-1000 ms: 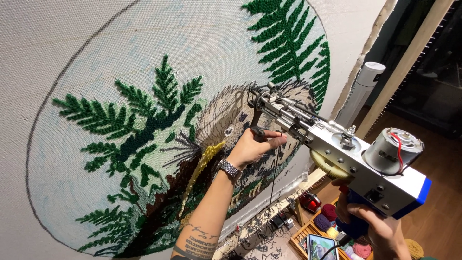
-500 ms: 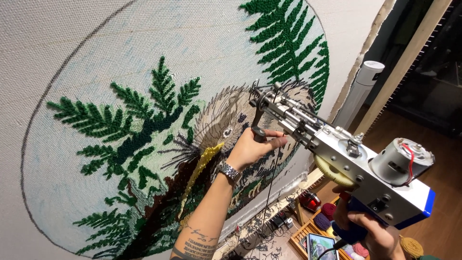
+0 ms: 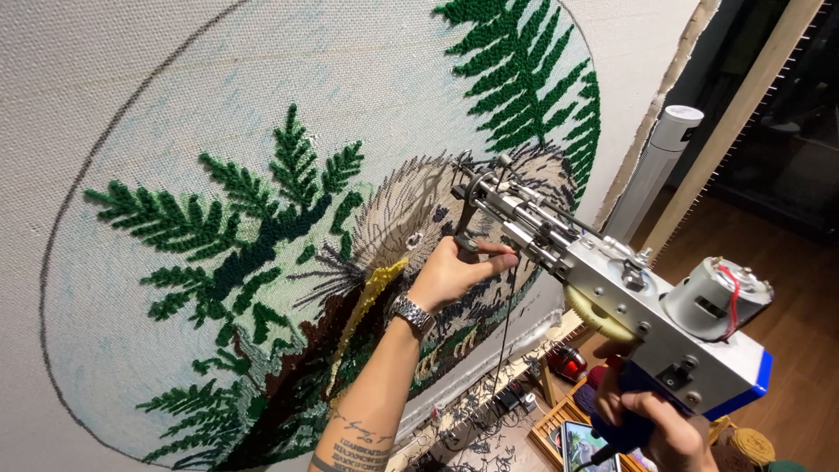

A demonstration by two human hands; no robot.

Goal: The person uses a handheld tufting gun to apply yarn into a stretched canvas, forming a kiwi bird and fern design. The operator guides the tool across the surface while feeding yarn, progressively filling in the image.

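Metal tufting gun [image 3: 612, 288], left hand [image 3: 454, 273] clamped on front handle, right hand [image 3: 655, 428] gripping blue grip, looped-yarn fern cloth [image 3: 218, 218].

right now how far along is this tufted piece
Done: the green fern fronds and, a yellow streak and most of the tan-grey animal shape are filled with yarn. In hand: the left hand grips the front handle of the tufting gun, its tip at the animal shape; the right hand holds the blue grip. Left: the pale cloth inside the drawn circle is bare.
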